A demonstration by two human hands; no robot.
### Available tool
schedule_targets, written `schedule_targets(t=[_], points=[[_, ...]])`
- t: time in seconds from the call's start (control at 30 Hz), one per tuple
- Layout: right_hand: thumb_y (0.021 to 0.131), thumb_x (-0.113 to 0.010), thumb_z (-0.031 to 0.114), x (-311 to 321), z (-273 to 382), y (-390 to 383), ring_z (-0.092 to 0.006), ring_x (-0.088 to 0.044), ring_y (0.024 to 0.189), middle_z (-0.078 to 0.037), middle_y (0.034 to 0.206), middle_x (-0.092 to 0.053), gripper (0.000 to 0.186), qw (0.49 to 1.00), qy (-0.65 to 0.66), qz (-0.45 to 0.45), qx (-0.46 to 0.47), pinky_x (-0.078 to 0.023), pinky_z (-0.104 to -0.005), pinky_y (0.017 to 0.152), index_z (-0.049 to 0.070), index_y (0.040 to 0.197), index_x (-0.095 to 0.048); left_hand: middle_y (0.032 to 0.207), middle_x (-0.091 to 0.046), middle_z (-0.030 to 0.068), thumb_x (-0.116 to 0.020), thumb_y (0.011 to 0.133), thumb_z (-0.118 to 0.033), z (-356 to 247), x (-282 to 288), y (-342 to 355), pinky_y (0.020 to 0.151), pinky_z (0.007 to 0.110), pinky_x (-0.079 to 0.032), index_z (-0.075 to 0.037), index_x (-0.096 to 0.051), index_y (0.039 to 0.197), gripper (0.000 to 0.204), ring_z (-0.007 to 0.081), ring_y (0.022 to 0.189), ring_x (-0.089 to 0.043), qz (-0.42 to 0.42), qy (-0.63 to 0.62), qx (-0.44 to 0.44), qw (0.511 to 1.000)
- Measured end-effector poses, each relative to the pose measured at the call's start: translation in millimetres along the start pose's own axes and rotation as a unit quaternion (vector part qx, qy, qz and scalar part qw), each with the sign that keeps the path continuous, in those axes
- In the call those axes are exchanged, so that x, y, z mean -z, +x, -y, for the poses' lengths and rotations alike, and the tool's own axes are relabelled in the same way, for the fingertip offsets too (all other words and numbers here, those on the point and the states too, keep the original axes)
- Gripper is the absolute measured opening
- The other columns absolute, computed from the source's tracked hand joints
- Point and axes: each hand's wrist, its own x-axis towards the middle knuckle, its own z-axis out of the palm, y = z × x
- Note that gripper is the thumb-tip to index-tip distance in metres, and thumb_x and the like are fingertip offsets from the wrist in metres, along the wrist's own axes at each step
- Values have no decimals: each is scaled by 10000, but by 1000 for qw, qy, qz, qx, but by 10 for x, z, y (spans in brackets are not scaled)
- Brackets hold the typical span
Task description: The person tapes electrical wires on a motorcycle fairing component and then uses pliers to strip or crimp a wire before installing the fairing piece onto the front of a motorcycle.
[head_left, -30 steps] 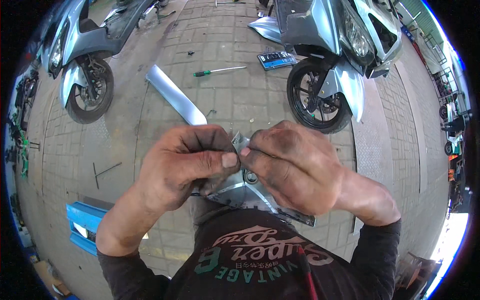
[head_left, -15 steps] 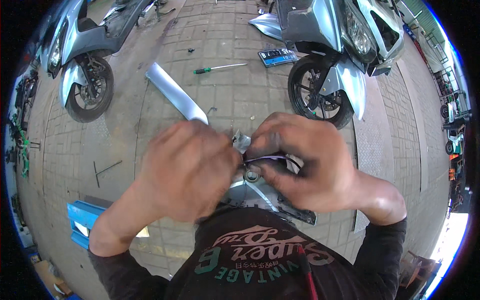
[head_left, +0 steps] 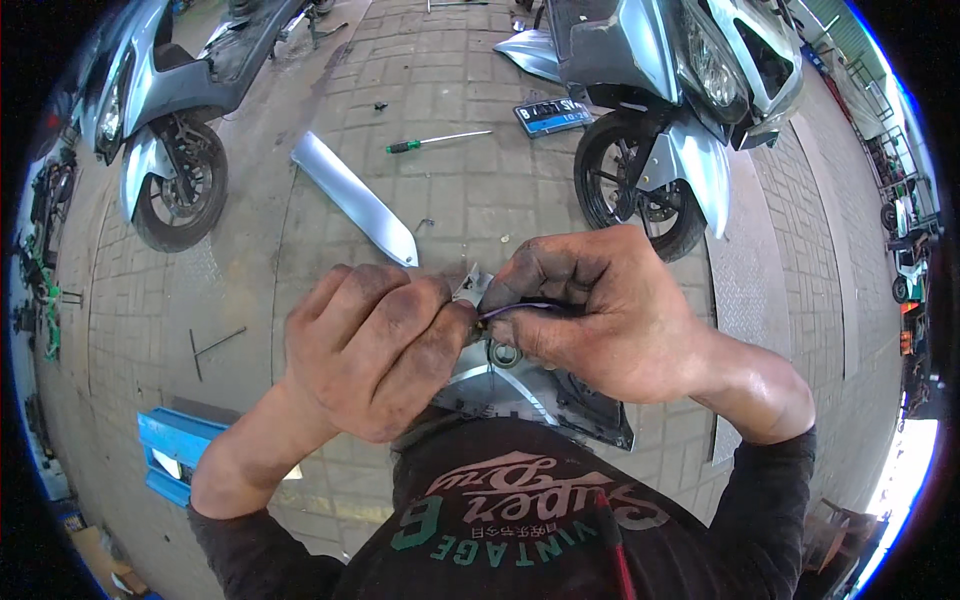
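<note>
My left hand (head_left: 375,345) is closed in a pinch, its fingertips at the left end of a thin purple wire (head_left: 518,308). My right hand (head_left: 615,315) grips the same wire between thumb and fingers, close against the left fingertips. The exact end of the wire is mostly hidden by the fingers. Just below the hands, in front of my body, lies a dark and silver plastic body panel (head_left: 500,390) with a round socket (head_left: 503,353) near its top. A pale, shiny bit (head_left: 470,286) shows behind the fingertips.
A silver trim panel (head_left: 355,200) and a green-handled screwdriver (head_left: 438,142) lie on the paving. Two scooters stand ahead, their front wheels (head_left: 180,185) (head_left: 640,185) to left and right. A licence plate (head_left: 555,117), a T-handle wrench (head_left: 215,345) and a blue box (head_left: 175,440) lie about.
My left hand has turned slightly and slowed, its fingers now sharp rather than blurred. The wire's loop by my right palm shows less. Both hands stay together at the wire.
</note>
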Motion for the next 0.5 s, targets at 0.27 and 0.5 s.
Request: schedule_targets(t=[0.27,0.5], points=[[755,-599,69,10,-117,68,-239,-622,724,-155,779,-612,134,889,-345,-37,298,-496,-325,662,-19,853,-618,825,-574,44,-650,633,-44,-170,63,18,520,271,-423,-35,-600,867,240,196,638,-542,136,-456,512,715],[729,-628,54,-36,-31,100,-153,-599,671,-147,748,-638,167,992,75,7,-99,-492,-302,644,-34,871,-640,834,-586,45,-658,631,-111,43,9,-74,519,276,-426,-34,-600,855,244,210,631,-554,17,2,25,1000]])
